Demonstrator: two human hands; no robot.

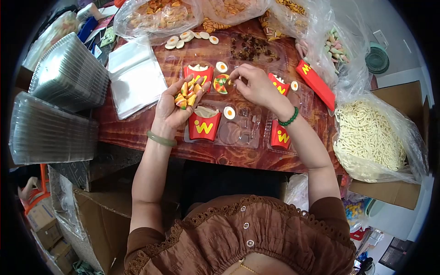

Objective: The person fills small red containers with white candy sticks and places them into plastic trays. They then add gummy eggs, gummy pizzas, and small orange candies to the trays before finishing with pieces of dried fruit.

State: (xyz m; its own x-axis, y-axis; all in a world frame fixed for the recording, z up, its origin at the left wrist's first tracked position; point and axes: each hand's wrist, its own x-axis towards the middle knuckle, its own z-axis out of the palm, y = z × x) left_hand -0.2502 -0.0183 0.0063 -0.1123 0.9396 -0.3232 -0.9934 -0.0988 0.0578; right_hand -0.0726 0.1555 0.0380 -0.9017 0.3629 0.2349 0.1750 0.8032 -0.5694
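My left hand (170, 111) is palm up, cupping a small heap of orange, yellow and green gummy candies (186, 95). Fingers of my right hand (261, 86) pinch together over a round, pizza-like gummy (221, 84) in a clear plastic tray; a small orange gummy piece shows at the fingertips. Beside the round one lies a fried-egg gummy (222, 67). Behind my left fingers stands a red fries carton (198, 71) with pale sticks in it. Nearer to me, another red carton (203, 127) and an egg gummy (229, 112) sit in a second tray.
Clear tray stacks (68, 73) and plastic sleeves (137, 78) are on the left. More red cartons (280, 135) stand on the right, with a bag of pale candy sticks (370, 137) beyond the table edge. Candy bags (158, 18) line the back, near loose egg gummies (185, 35).
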